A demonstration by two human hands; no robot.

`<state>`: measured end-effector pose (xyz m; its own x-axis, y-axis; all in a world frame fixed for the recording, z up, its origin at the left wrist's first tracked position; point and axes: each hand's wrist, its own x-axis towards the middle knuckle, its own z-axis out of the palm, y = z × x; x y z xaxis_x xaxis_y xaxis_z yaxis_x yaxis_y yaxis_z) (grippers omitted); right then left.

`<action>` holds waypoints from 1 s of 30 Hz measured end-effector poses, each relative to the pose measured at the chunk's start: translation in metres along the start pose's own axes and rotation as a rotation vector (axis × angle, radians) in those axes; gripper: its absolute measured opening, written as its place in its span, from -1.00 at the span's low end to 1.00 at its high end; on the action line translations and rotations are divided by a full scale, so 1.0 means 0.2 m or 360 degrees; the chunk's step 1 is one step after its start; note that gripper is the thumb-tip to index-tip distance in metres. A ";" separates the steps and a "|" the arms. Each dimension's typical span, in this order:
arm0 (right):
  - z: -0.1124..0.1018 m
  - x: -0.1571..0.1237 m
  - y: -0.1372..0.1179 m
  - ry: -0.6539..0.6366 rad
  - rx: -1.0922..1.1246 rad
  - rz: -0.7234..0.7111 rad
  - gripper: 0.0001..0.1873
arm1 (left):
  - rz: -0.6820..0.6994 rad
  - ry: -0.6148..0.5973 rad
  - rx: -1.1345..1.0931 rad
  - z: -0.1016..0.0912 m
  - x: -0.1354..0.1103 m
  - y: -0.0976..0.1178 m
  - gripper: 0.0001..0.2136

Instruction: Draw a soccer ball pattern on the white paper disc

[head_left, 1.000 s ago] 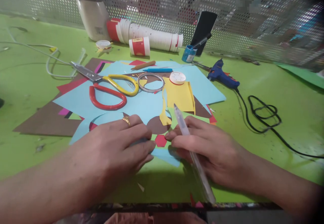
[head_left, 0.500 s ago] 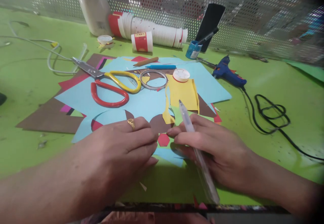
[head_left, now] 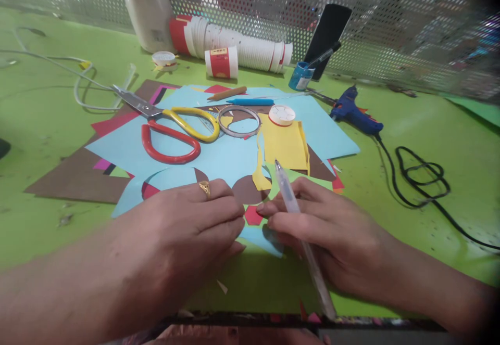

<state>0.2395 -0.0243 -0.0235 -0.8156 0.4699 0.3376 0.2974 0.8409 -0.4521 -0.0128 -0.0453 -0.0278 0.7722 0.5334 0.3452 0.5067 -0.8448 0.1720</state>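
My left hand [head_left: 183, 225], with a gold ring, lies palm down with fingers together on the paper at the table's near edge, fingertips beside a small red hexagon [head_left: 253, 215]. My right hand [head_left: 324, 230] sits just right of the hexagon, fingertips touching it, and holds a clear pen [head_left: 297, 225] tucked between the fingers, its tip pointing away from me. Under both hands lie light blue paper [head_left: 219, 160], a brown circle [head_left: 248, 189] and a green sheet.
Red-and-yellow scissors [head_left: 172, 129], a tape ring [head_left: 239, 121], yellow paper [head_left: 283, 144] and a white disc [head_left: 282, 115] lie on the paper pile. Behind stand stacked paper cups [head_left: 234, 51], a blue pot [head_left: 300, 77] and a glue gun [head_left: 355, 113] with black cord [head_left: 417, 173].
The view has shifted slightly. Both hands stay at the red hexagon, with my right fingertips nudging a little closer to it.
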 end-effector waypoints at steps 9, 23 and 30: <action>-0.01 -0.01 0.00 -0.0035 -0.0028 -0.0001 -0.81 | -0.0049 0.0033 -0.0043 0.00 0.01 0.01 -0.85; -0.01 -0.01 0.00 -0.0075 -0.0113 -0.0017 -0.81 | 0.0011 -0.0013 0.0041 -0.01 0.02 0.01 -0.79; 0.00 0.00 0.01 -0.0030 -0.0135 -0.0057 -0.79 | 0.0011 -0.0071 0.0057 -0.02 0.03 0.01 -0.77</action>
<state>0.2404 -0.0232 -0.0250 -0.8353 0.4348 0.3364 0.3081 0.8771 -0.3685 -0.0085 -0.0437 -0.0212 0.7918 0.5296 0.3044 0.5140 -0.8469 0.1364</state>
